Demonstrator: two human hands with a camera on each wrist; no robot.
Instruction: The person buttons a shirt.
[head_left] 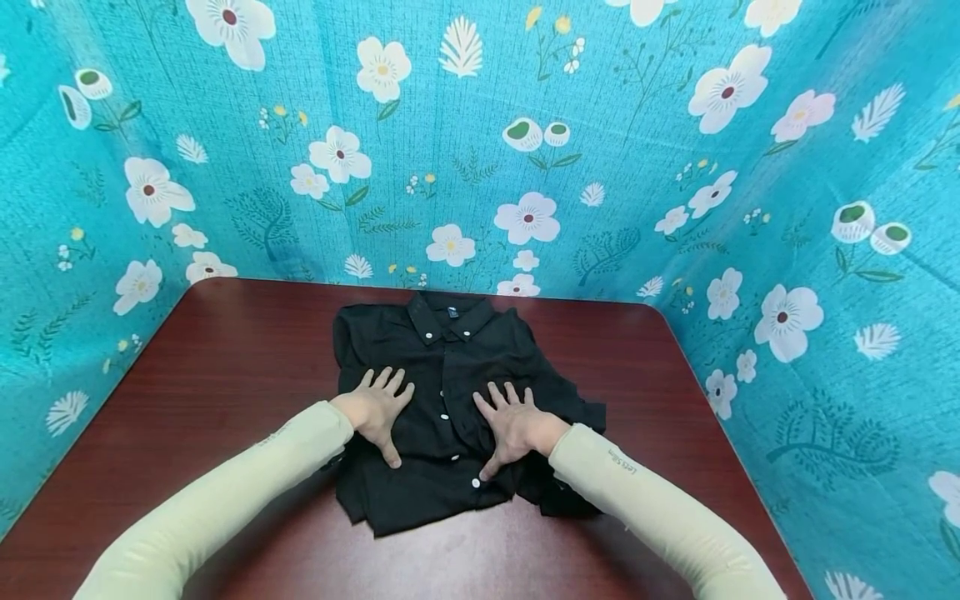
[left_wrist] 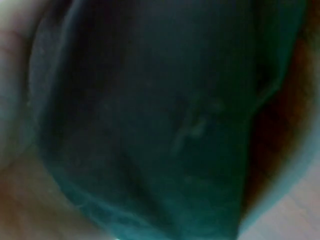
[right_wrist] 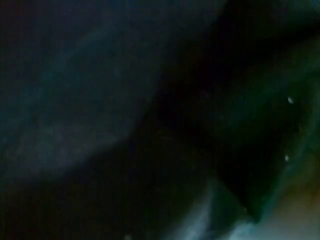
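A black button-up shirt [head_left: 420, 417] lies front side up on the table, its collar [head_left: 450, 321] toward the far edge and white buttons down the middle. My left hand [head_left: 377, 410] rests on the left part of its front, fingers spread and straight. On the right part of the front lies my right hand [head_left: 513, 425], also with straight, spread fingers, its thumb near a lower button. Blurred dark cloth of the shirt [left_wrist: 150, 120] fills most of the left wrist view. The right wrist view shows only dark folds of the shirt [right_wrist: 240, 125].
The dark red-brown table [head_left: 225, 375] has rounded far corners. A turquoise curtain with white flowers [head_left: 465, 150] hangs behind it and along both sides. At the shirt's right, a sleeve [head_left: 592, 414] sticks out past the body. Pale sleeves [head_left: 247, 475] cover both forearms.
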